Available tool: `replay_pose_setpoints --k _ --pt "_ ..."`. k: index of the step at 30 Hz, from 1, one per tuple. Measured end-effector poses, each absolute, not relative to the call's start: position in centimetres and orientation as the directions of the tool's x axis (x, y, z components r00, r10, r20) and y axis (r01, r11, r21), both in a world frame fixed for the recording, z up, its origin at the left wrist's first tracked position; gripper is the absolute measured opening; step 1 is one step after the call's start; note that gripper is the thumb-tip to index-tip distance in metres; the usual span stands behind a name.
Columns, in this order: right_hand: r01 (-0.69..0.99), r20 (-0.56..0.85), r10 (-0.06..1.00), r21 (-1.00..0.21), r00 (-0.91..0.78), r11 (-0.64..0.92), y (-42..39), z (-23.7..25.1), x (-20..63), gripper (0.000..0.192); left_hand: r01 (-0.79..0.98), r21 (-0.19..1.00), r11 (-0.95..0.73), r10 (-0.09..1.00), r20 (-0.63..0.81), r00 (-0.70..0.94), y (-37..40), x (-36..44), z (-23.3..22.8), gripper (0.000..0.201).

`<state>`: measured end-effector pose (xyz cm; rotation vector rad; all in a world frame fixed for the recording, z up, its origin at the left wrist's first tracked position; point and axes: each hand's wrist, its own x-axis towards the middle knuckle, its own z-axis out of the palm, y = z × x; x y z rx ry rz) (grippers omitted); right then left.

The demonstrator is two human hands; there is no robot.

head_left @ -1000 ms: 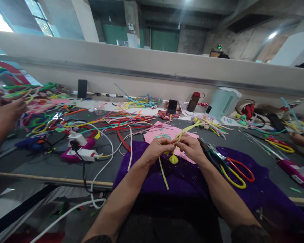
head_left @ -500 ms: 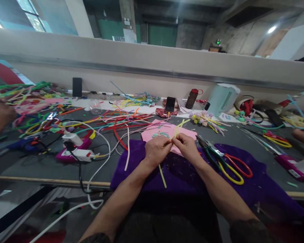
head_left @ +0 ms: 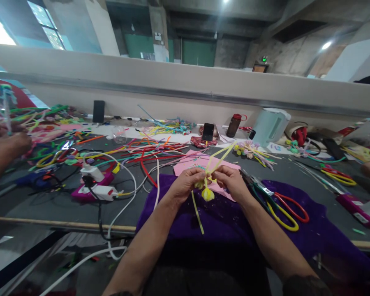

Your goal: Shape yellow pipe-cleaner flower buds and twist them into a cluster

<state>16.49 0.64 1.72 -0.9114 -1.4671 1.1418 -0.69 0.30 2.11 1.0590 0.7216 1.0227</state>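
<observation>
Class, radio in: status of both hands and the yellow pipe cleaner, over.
Left hand, right hand both pinching yellow fuzzy pipe cleaner above purple cloth. Red-and-yellow-handled scissors lie beside right hand, untouched.

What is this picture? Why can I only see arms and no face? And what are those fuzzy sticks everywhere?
The camera sits on a person's head and looks down, so you see only their two arms reaching forward. Their left hand and right hand meet in the middle and pinch a yellow fuzzy craft stick, bent into a little bundle with ends poking out. Under the hands lie a purple cloth and a pink sheet on a grey table. Beside the right hand are scissors with red and yellow handles. Further back sits a pile of colourful fuzzy sticks. The hands at the far edges belong to other people.
</observation>
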Motion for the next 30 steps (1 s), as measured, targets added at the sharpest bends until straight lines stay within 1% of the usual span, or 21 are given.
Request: replay_pose_setpoints --k 2,4,6,9,11,14,17,19,21,26,30 --pt "-0.102 0.205 0.945 -0.977 -0.256 0.185 0.9 1.5 16.5 0.024 -0.306 0.939 0.155 0.914 -0.019 0.405 0.2 -0.6 2.1 0.027" --pt "-0.176 0.234 0.938 -0.965 -0.255 0.193 1.0 1.4 16.5 0.028 -0.299 0.939 0.17 0.907 -0.03 0.42 0.1 -0.4 2.2 0.027" --pt "-0.187 0.281 0.925 -0.953 -0.256 0.237 0.9 1.4 16.5 0.023 -0.301 0.936 0.183 0.906 -0.041 0.422 0.0 -0.3 2.2 0.027" --pt "-0.104 0.386 0.878 -0.922 -0.283 0.372 0.6 1.6 16.6 0.021 -0.312 0.931 0.192 0.908 -0.048 0.416 0.1 -0.4 2.3 0.026" --pt "-0.026 0.478 0.824 -0.869 -0.304 0.495 0.5 1.6 16.7 0.021 -0.322 0.926 0.199 0.906 -0.049 0.42 0.1 -0.4 2.3 0.024" --pt "0.104 0.614 0.726 -0.737 -0.309 0.668 0.6 1.4 16.9 0.017 -0.314 0.924 0.217 0.897 -0.063 0.437 0.4 -0.6 2.1 0.026" --pt "0.212 0.704 0.635 -0.6 -0.318 0.771 0.7 1.4 17.1 0.015 -0.297 0.93 0.215 0.888 -0.059 0.456 0.6 -0.7 1.8 0.025" --pt "0.247 0.73 0.597 -0.544 -0.333 0.802 0.6 1.5 17.1 0.015 -0.291 0.934 0.207 0.88 -0.048 0.472 0.6 -0.7 1.7 0.023" --pt "0.266 0.743 0.577 -0.512 -0.339 0.816 0.3 1.7 17.0 0.016 -0.271 0.944 0.187 0.874 -0.034 0.484 0.5 -0.6 1.7 0.021" --pt "0.292 0.773 0.559 -0.483 -0.301 0.825 -0.4 1.6 16.6 0.015 -0.192 0.976 0.106 0.886 -0.005 0.464 0.4 -0.5 1.8 0.019" --pt "0.385 0.78 0.556 -0.438 -0.286 0.812 -0.2 1.3 16.7 0.022 -0.145 0.988 0.061 0.903 0.007 0.43 0.3 -0.6 1.9 0.015"
